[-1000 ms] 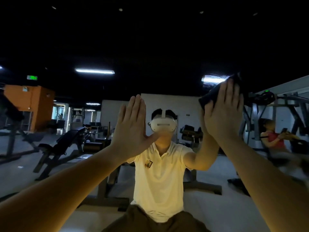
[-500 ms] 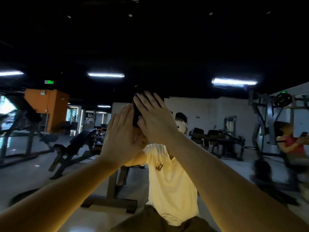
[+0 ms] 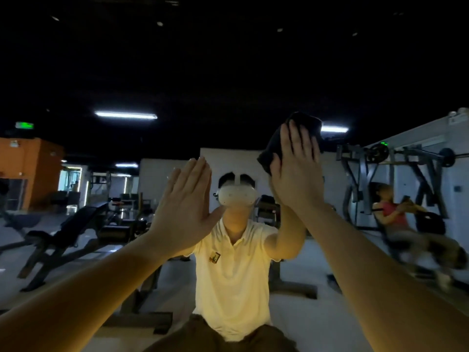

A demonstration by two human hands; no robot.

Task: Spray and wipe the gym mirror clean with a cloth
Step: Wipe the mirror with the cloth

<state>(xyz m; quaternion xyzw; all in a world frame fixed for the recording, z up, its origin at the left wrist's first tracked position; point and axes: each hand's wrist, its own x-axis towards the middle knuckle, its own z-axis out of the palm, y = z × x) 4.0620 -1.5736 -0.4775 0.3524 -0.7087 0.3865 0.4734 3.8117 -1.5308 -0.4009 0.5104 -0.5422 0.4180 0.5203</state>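
Reflected at far left: an orange wall [image 3: 30, 171] with a green sign [image 3: 24, 125] above it, lit dimly. Next to the right, a black incline bench [image 3: 76, 224] stands on the pale floor, under a ceiling strip light [image 3: 125, 114].

The left hand [image 3: 184, 207] is raised with its palm flat toward the mirror [image 3: 228, 85], fingers straight and together, thumb out to the right. It holds nothing. Whether the palm actually touches the glass cannot be told.

Centre: the person's reflection, in a white polo shirt [image 3: 233, 270] and a white headset [image 3: 237, 195], sits facing the camera between the two forearms.

The right hand [image 3: 295, 171] is higher than the left, palm flat, fingers extended upward. It presses a dark cloth [image 3: 291, 138] against the mirror; the cloth shows above the fingertips and to the left of the hand's edge, bunched rather than spread. The hand is not curled around the cloth but holds it pinned under the open palm.

Far right in the reflection: a grey weight machine [image 3: 396, 168] with a second person in a red top [image 3: 396, 215] seated at it, blurred.
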